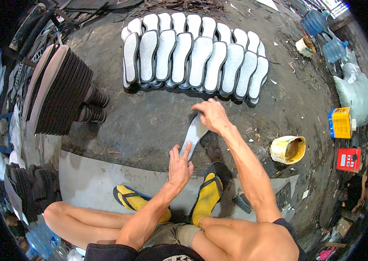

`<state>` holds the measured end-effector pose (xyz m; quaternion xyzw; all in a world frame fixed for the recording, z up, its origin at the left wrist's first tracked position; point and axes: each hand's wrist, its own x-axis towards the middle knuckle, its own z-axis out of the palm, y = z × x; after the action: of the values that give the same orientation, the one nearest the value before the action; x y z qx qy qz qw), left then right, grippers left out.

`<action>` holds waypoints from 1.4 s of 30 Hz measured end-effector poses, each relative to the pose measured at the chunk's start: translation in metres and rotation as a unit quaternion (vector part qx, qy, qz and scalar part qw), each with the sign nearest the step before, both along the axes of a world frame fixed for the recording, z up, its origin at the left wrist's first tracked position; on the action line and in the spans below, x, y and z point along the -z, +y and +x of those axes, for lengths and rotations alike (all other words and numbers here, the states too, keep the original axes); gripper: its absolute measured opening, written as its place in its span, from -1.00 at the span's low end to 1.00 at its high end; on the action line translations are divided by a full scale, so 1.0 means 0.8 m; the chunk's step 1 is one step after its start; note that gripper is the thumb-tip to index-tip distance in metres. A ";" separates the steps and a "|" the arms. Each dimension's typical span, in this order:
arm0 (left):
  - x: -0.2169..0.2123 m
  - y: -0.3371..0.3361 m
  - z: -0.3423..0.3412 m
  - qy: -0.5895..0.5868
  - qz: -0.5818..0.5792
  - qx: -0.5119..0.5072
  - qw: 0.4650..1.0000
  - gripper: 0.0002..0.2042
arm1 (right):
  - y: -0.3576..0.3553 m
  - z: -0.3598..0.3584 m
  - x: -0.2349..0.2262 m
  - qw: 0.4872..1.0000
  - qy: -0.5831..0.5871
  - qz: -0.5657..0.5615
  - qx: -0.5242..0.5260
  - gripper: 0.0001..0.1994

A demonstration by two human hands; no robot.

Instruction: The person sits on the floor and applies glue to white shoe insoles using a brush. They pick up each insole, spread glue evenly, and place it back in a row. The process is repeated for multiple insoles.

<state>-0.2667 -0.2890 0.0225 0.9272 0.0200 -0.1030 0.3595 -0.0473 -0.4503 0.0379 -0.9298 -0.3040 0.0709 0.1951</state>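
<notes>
A light grey insole with a dark edge [192, 135] is held slantwise in front of me, above the floor. My left hand [180, 167] grips its lower end, the index finger laid along the pale top face. At the upper end, my right hand [213, 116] is closed over the rim with fingers curled; its fingertips are slightly blurred and partly hidden. Beyond my hands stand rows of similar grey insoles with dark edges [201, 61], stacked in overlapping piles.
Dark sole pieces [64, 93] are stacked at the left, more [34, 187] lower down. A white bucket with yellow-brown stains [282, 150] is right of my right forearm. Farther right are a yellow can [342, 122], a red box [348, 159] and blue bottles [314, 22]. A grey sheet [92, 172] lies by my feet.
</notes>
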 end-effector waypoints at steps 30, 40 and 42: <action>-0.003 0.004 0.011 0.018 -0.047 -0.010 0.999 -0.19 | -0.040 -0.105 -0.005 0.986 -0.063 0.109 0.107 -0.70; 0.014 0.025 0.027 -0.055 -0.103 -0.018 0.993 -0.28 | -0.035 -0.074 0.026 0.988 -0.099 0.072 0.090 -0.62; 0.014 0.043 0.024 -0.063 -0.081 0.009 0.995 -0.31 | -0.023 -0.134 0.023 0.997 -0.019 0.031 0.061 -0.57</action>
<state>-0.2471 -0.2546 0.0114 0.8998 -0.0197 -0.0492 0.4331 -0.1545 -0.4690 0.0197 -0.9414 -0.2523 0.0315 0.2217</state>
